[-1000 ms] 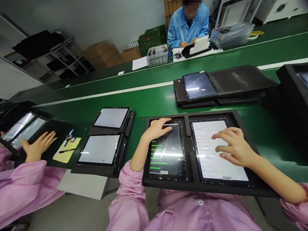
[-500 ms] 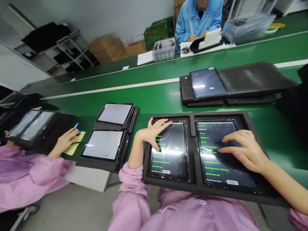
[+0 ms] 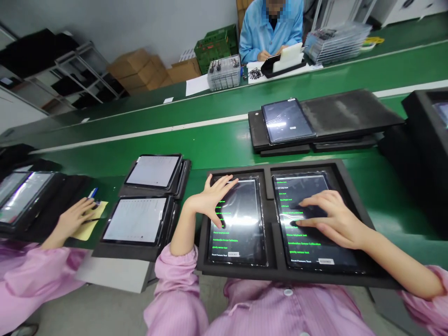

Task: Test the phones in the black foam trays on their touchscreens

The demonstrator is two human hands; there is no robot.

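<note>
Two dark-screened tablets showing green text lines lie side by side in a black foam tray (image 3: 245, 275). My left hand (image 3: 212, 198) is spread over the upper left part of the left tablet (image 3: 245, 228), its thumb and fingers apart and holding nothing. Over the right tablet (image 3: 315, 254) is my right hand (image 3: 332, 219), with thumb and index finger extended apart near the middle of the screen, nothing held. Whether the fingertips touch the glass is hard to tell.
Left of the tray are stacked tablets with white screens (image 3: 136, 219). A neighbour's hand (image 3: 75, 217) rests by a yellow note (image 3: 87, 226). Beyond, another tablet (image 3: 287, 121) lies on black foam (image 3: 353, 109). A person in blue (image 3: 252, 32) sits across the green bench (image 3: 210, 135).
The camera view has shifted, so most things appear further left. Both hands stay over the same tablets, with little change in finger pose.
</note>
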